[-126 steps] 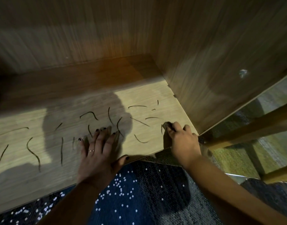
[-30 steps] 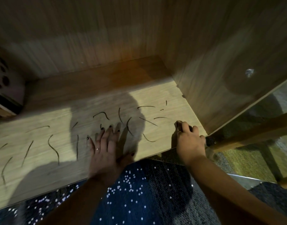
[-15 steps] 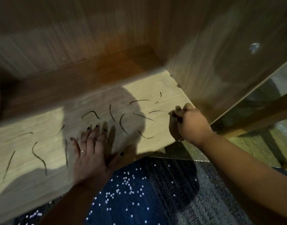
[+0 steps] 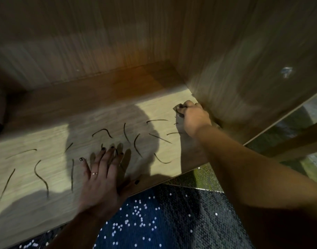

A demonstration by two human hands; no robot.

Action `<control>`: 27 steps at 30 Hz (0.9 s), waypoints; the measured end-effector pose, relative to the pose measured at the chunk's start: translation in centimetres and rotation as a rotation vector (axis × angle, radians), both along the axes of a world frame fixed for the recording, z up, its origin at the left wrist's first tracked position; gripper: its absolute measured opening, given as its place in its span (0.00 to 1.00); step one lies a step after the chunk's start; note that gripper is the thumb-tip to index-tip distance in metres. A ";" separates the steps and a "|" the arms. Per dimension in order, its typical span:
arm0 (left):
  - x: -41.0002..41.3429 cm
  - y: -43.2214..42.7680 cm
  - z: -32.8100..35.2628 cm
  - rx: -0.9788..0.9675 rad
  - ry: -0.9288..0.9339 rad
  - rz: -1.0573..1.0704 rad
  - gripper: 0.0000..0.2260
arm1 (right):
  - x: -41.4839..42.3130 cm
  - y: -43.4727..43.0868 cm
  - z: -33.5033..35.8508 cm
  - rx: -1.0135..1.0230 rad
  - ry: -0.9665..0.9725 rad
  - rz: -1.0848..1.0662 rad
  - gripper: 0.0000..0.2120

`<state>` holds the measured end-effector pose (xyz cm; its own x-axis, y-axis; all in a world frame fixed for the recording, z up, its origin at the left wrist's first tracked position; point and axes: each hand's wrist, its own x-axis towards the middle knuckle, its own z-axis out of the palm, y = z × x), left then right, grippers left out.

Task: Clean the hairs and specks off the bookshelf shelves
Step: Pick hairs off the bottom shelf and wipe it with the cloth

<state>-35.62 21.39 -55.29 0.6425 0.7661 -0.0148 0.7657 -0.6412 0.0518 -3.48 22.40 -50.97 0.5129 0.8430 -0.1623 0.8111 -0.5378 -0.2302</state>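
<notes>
Two bare forearms are reaching in from the bottom edge, elbows cut off, over a dark blue carpet [image 4: 163, 227] dotted white. The left hand [image 4: 100, 177] is lying flat on the front of the shelf [image 4: 24, 186], its grip spread apart and holding nothing, a ring [image 4: 94, 173] showing on one finger. Dark curved hairs [image 4: 72, 175] are lying scattered across the shelf on both sides, a few partly hidden by its fingers. Farther in, beside the side panel [image 4: 243, 69], the right hand [image 4: 194, 119] is curling its grip tight on a dark bit [image 4: 180, 115], too blurred to identify. Shadow is swallowing the back corner.
</notes>
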 end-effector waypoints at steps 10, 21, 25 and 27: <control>-0.1 0.1 -0.1 -0.050 0.053 0.018 0.43 | -2.8 -5.4 0.1 -0.046 -0.275 0.136 0.21; 0.0 0.2 0.0 -0.080 0.030 0.021 0.42 | -1.1 -1.3 1.0 -0.222 -0.224 0.079 0.28; -0.1 0.1 0.0 -0.069 0.028 0.021 0.44 | -2.5 -3.2 0.6 -0.145 -0.231 0.115 0.28; -0.1 0.1 -0.1 -0.061 0.025 0.015 0.44 | -3.8 -3.9 0.6 -0.129 -0.236 0.154 0.27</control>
